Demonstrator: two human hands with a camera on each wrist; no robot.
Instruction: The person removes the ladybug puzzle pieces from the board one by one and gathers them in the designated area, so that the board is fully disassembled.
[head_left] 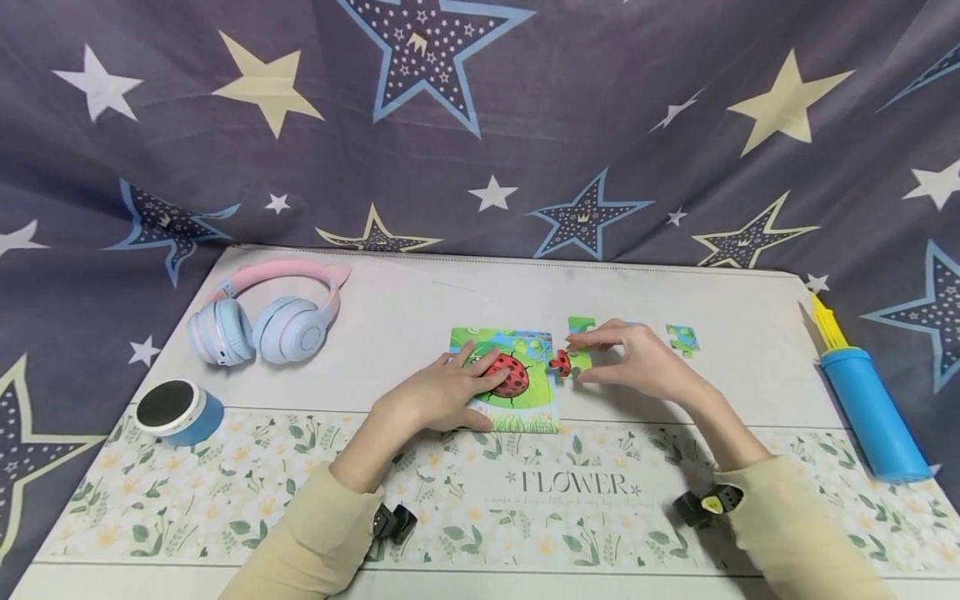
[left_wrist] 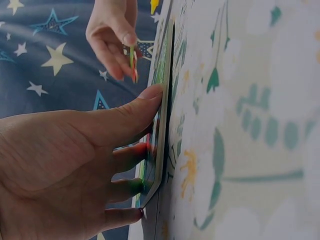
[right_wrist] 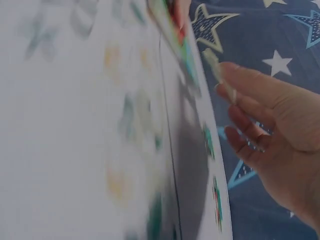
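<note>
Left wrist view alone shows the left hand fingers flat on the puzzle; right hand pinches a piece; floral mat, starred cloth at top.

The single word "FLOWER" is printed in grey capitals, set between two small star marks, on the floral band of the desk mat near its front edge. A line of finer script is printed just beneath it, too small to be read.
</note>
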